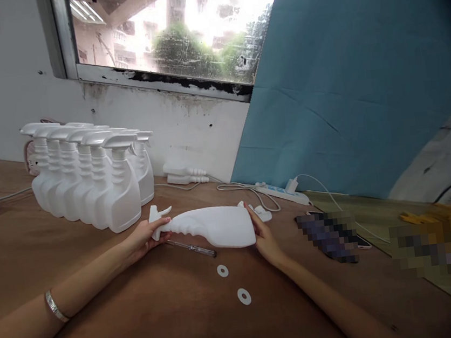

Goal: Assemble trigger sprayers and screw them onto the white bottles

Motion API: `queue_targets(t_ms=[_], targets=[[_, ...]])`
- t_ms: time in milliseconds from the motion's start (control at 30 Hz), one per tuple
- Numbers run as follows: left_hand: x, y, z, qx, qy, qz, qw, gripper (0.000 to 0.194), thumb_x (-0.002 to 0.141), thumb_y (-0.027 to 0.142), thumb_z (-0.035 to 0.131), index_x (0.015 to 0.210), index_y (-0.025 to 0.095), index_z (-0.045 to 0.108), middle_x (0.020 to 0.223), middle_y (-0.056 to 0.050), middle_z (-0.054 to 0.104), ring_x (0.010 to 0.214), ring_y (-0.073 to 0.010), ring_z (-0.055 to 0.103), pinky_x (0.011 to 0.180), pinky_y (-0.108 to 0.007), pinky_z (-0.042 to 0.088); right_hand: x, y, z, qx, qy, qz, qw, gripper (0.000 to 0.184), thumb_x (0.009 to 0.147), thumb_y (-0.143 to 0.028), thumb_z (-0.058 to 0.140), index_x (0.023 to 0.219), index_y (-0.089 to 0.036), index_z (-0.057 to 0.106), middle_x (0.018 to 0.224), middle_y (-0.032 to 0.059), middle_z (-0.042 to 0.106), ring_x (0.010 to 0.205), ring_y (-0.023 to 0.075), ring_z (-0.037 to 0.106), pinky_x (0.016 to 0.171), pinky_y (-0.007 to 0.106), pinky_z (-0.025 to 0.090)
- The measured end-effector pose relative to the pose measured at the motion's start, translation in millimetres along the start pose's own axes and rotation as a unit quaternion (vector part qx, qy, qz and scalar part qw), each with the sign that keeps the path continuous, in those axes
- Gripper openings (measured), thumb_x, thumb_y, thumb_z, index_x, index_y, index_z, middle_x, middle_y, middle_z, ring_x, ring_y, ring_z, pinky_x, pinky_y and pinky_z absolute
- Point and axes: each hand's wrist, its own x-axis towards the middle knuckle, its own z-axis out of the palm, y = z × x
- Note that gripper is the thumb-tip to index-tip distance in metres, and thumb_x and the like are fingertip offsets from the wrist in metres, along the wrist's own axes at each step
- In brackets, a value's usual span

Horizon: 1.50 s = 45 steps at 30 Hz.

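A white plastic spray bottle (224, 226) lies on its side between my two hands, low over the brown table. At its neck end, my left hand (148, 234) is closed around the trigger sprayer (155, 216), whose trigger lever points up. My right hand (260, 230) grips the bottle's base, with its fingers partly hidden behind it. Below the bottle's neck lies a screwdriver (198, 249) with a clear handle. Nearer to me, two white washer-like rings, one (222, 271) by the screwdriver and another (244, 296) closer, rest flat on the table.
Several white spray bottles (88, 179) with sprayers stand in rows at the left. Two white bottles (183, 174) lie by the wall. A power strip (283, 192) with cables runs along the back. Blurred dark items (326, 236) and a yellow object (442, 215) are at the right.
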Motion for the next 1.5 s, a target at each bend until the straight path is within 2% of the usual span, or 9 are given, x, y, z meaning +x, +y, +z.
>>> queue_targets(t_ms=[167, 333, 467, 633, 900, 1100, 1267, 1367, 1500], targets=[[-1, 4, 0.8, -0.016, 0.029, -0.005, 0.999, 0.022, 0.067, 0.015, 0.068, 0.085, 0.006, 0.058, 0.076, -0.008, 0.061, 0.061, -0.0125, 0.060, 0.050, -0.017, 0.055, -3, 2, -2, -0.089, -0.072, -0.045, 0.992, 0.074, 0.071, -0.021, 0.057, 0.134, -0.027, 0.021, 0.140, 0.0050, 0.025, 0.128, 0.0212, 0.023, 0.104, 0.040, 0.023], [-3, 6, 3.3, -0.028, 0.040, -0.020, 0.999, 0.018, 0.070, 0.015, 0.065, 0.084, 0.006, 0.058, 0.073, -0.006, 0.059, 0.057, -0.0105, 0.059, 0.047, -0.016, 0.054, -4, -5, -5, -0.237, -0.043, -0.159, 0.957, 0.067, 0.074, -0.020, 0.052, 0.134, -0.026, 0.022, 0.140, 0.0051, 0.021, 0.129, 0.0223, 0.019, 0.104, 0.043, 0.021], [-4, 5, 4.4, -0.028, 0.036, -0.024, 0.999, 0.021, 0.068, 0.016, 0.068, 0.085, 0.006, 0.058, 0.074, -0.006, 0.060, 0.056, -0.0105, 0.058, 0.047, -0.016, 0.054, -7, -14, -8, -0.311, -0.037, -0.241, 0.919, 0.069, 0.073, -0.022, 0.054, 0.133, -0.024, 0.022, 0.131, 0.0087, 0.037, 0.121, 0.0245, 0.033, 0.100, 0.043, 0.028], [-8, 7, 7.4, -0.026, 0.036, -0.009, 0.999, 0.023, 0.064, 0.016, 0.071, 0.082, 0.008, 0.059, 0.072, -0.006, 0.060, 0.055, -0.0106, 0.058, 0.047, -0.015, 0.054, -8, -12, -8, -0.285, -0.005, -0.148, 0.947, 0.065, 0.069, -0.032, 0.061, 0.125, -0.020, 0.031, 0.109, 0.0095, 0.055, 0.101, 0.0242, 0.052, 0.086, 0.038, 0.041], [-12, 6, 9.6, 0.009, -0.028, 0.041, 0.999, 0.022, 0.066, 0.018, 0.070, 0.083, 0.009, 0.058, 0.082, -0.008, 0.062, 0.061, -0.0112, 0.060, 0.055, -0.016, 0.055, -7, 0, -5, -0.189, 0.040, -0.045, 0.980, 0.049, 0.075, -0.041, 0.054, 0.116, -0.016, 0.045, 0.104, 0.0103, 0.058, 0.092, 0.0237, 0.055, 0.079, 0.036, 0.044], [-7, 3, 6.8, 0.025, -0.059, 0.059, 0.996, 0.029, 0.060, 0.015, 0.074, 0.081, 0.008, 0.055, 0.080, -0.008, 0.063, 0.061, -0.0128, 0.061, 0.054, -0.017, 0.054, -5, 1, -4, -0.132, 0.041, -0.028, 0.990, 0.046, 0.076, -0.042, 0.050, 0.114, -0.015, 0.047, 0.104, 0.0090, 0.059, 0.092, 0.0226, 0.055, 0.081, 0.035, 0.043], [-6, 1, 6.9, 0.007, -0.049, 0.059, 0.997, 0.028, 0.061, 0.015, 0.073, 0.083, 0.009, 0.056, 0.085, -0.009, 0.063, 0.066, -0.0143, 0.062, 0.059, -0.019, 0.055, -5, -2, -4, -0.149, 0.048, -0.041, 0.987, 0.046, 0.076, -0.041, 0.052, 0.114, -0.016, 0.047, 0.103, 0.0090, 0.058, 0.091, 0.0225, 0.055, 0.080, 0.035, 0.044], [-6, 0, 6.4, 0.006, -0.047, 0.058, 0.997, 0.025, 0.064, 0.019, 0.071, 0.082, 0.008, 0.058, 0.087, -0.011, 0.063, 0.069, -0.0154, 0.062, 0.061, -0.020, 0.055, -7, -5, -4, -0.175, 0.050, -0.072, 0.981, 0.045, 0.075, -0.040, 0.053, 0.114, -0.016, 0.046, 0.101, 0.0088, 0.058, 0.092, 0.0226, 0.054, 0.079, 0.035, 0.044], [-9, 2, 4.4, 0.078, -0.060, 0.015, 0.995, 0.036, 0.064, 0.033, 0.070, 0.086, 0.007, 0.060, 0.079, -0.013, 0.064, 0.064, -0.0179, 0.062, 0.058, -0.024, 0.055, -9, -4, -5, -0.190, 0.064, -0.079, 0.976, 0.046, 0.075, -0.041, 0.053, 0.113, -0.017, 0.045, 0.097, 0.0085, 0.059, 0.085, 0.0221, 0.056, 0.072, 0.034, 0.046]])
